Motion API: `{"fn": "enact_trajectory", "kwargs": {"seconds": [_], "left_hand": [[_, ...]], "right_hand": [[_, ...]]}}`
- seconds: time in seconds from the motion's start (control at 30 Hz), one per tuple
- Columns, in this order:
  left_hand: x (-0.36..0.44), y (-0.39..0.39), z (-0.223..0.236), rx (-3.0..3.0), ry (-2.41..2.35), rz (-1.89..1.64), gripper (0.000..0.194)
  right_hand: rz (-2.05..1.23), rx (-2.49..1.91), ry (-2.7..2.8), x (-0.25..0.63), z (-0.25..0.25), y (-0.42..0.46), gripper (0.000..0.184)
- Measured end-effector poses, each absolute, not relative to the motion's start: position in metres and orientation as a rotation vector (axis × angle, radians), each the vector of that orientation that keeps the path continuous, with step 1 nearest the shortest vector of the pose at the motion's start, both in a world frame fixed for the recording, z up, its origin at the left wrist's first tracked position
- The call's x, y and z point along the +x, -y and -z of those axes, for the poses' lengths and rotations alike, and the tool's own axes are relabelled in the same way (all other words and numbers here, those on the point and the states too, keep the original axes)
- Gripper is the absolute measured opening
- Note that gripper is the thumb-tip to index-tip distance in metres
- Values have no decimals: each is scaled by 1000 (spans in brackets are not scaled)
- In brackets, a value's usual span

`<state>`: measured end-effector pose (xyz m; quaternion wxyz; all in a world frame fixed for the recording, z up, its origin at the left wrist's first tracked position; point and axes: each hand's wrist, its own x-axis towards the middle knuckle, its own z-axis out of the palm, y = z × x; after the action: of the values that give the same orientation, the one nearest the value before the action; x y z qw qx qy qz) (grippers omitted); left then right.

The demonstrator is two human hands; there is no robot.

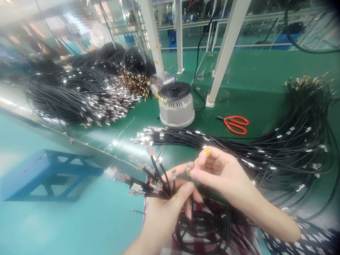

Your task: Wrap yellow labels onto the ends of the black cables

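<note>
My left hand (166, 212) is closed around a bundle of black cables (152, 173), whose ends with small metal connectors fan out to the left and upward. Thumb and fingers of my right hand (225, 175) are pinched at the metal-tipped end of one cable (188, 170), just right of the bundle. Yellow tape (207, 152) wraps one right fingertip. Below the hands, the coiled lengths (204, 230) of black cable hang over a red-and-white checked cloth (247, 241).
Red-handled scissors (236, 124) lie on the green table (207, 124), near a grey round machine (176, 111). A long cable bundle (186, 138) stretches rightward. Cable heaps (87, 92) lie at left, with a person (99, 35) behind. A blue stool (53, 173) stands at lower left.
</note>
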<state>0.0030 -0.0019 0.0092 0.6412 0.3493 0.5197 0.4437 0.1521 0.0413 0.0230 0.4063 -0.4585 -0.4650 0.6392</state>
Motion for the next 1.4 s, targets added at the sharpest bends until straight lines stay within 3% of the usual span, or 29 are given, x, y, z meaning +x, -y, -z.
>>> {"fn": "enact_trajectory", "kwargs": {"seconds": [0.4, 0.63, 0.83, 1.2, 1.4], "left_hand": [[3, 3, -14, 797, -1205, -997, 43], [5, 4, -9, 799, -1225, -1056, 35], [4, -3, -5, 694, -1277, -1166, 15], [-7, -7, -2, 666, -1134, -1081, 28], [-10, -8, -1, 652, -1193, -1035, 22]], "right_hand": [[-1558, -1175, 1184, 153, -21, -40, 29], [-1401, -1257, 1248, 147, -22, -37, 26], [-1487, -1238, 1246, 146, -15, -35, 25], [-1524, -1202, 1257, 150, -13, -34, 20], [-1488, -1210, 1262, 149, -14, -34, 21]]}}
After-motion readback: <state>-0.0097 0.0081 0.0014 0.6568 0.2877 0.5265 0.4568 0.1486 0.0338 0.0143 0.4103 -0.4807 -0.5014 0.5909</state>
